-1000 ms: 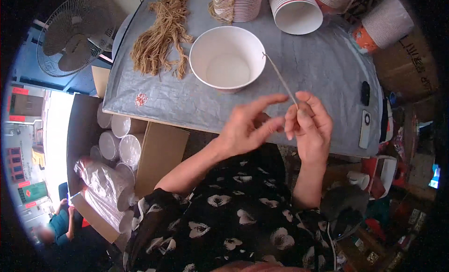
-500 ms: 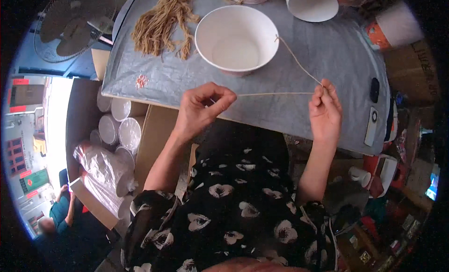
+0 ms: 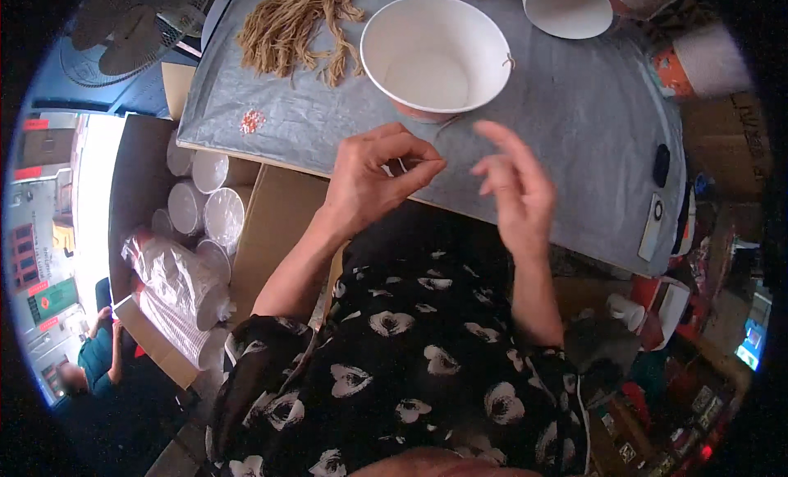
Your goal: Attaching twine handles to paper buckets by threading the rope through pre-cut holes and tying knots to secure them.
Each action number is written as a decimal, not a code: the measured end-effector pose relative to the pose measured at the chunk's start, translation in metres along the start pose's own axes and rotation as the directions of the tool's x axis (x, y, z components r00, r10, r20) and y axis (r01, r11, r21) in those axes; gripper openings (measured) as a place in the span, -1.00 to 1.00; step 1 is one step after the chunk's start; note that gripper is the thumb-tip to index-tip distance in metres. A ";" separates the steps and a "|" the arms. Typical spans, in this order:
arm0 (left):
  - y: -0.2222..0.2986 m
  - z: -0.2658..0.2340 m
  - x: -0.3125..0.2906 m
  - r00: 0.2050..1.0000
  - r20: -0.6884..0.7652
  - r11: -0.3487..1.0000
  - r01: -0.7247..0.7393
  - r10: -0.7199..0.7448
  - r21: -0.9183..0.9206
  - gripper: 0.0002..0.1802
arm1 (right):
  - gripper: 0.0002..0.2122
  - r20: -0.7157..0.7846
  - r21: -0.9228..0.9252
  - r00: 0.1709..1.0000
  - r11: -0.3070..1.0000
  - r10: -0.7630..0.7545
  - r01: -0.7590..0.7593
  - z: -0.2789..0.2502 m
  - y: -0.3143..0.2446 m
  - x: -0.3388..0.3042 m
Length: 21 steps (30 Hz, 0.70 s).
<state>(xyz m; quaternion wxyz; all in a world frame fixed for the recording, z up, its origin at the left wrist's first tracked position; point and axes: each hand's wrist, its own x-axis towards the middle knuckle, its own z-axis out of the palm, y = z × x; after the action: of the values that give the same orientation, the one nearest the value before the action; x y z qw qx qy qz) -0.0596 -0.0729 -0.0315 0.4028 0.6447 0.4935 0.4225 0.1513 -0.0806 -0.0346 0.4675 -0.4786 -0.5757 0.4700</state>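
A white paper tub (image 3: 435, 54) stands upright near the table's front edge. A thin tan cord (image 3: 509, 63) is fastened through its rim at the right; a short stretch also shows below the tub. My left hand (image 3: 377, 169) is closed in a pinch in front of the tub, on the cord's end, though little of it shows at the fingertips. My right hand (image 3: 521, 194) is just right of it, index finger stretched out and the others loosely bent, with nothing seen in it.
A bundle of tan cords (image 3: 295, 34) lies at the table's back left, near a small pile of red-white bits (image 3: 252, 121). More tubs (image 3: 566, 9) lie at the back right. An open carton (image 3: 271, 239) with wrapped tubs stands at left; a fan (image 3: 131, 38) is behind.
My right hand has let go of the cord and moved left toward my left hand. The cord no longer stretches between the hands. In the picture, the tub sits slightly farther right and up.
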 end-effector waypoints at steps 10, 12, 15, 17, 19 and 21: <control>-0.003 -0.006 0.005 0.994 0.111 1.000 0.005 -0.005 -0.004 -0.91 | -0.81 0.191 0.044 0.976 0.993 0.103 -0.113 0.012 0.010 0.001; -0.005 -0.003 0.001 0.994 0.111 1.000 0.009 -0.005 -0.029 -0.91 | -0.83 0.162 0.073 0.978 0.986 0.134 -0.147 0.011 0.007 -0.001; -0.004 -0.006 0.001 0.992 0.117 0.999 -0.035 0.038 -0.030 -0.91 | -0.85 0.150 0.198 0.963 0.947 0.225 -0.252 0.008 0.012 -0.002; -0.004 -0.013 0.003 0.989 0.100 0.993 -0.111 0.106 0.048 -0.92 | -0.85 0.110 0.224 0.950 0.924 0.292 -0.310 -0.002 0.014 0.001; 0.002 -0.034 0.009 0.991 0.035 0.982 -0.129 0.125 0.137 -0.90 | -0.84 0.003 0.147 0.964 0.954 0.264 -0.262 -0.022 0.011 0.012; 0.003 -0.056 0.020 0.980 -0.041 0.942 -0.175 0.195 0.288 -0.85 | -0.86 -0.108 -0.009 0.981 0.987 0.160 -0.162 -0.056 0.000 0.036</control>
<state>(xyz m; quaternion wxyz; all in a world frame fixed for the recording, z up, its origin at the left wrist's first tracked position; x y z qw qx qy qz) -0.1086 -0.0481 -0.0075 0.2478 0.7242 0.4996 0.4057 0.2028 -0.0399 -0.0251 0.4537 -0.5523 -0.5135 0.4748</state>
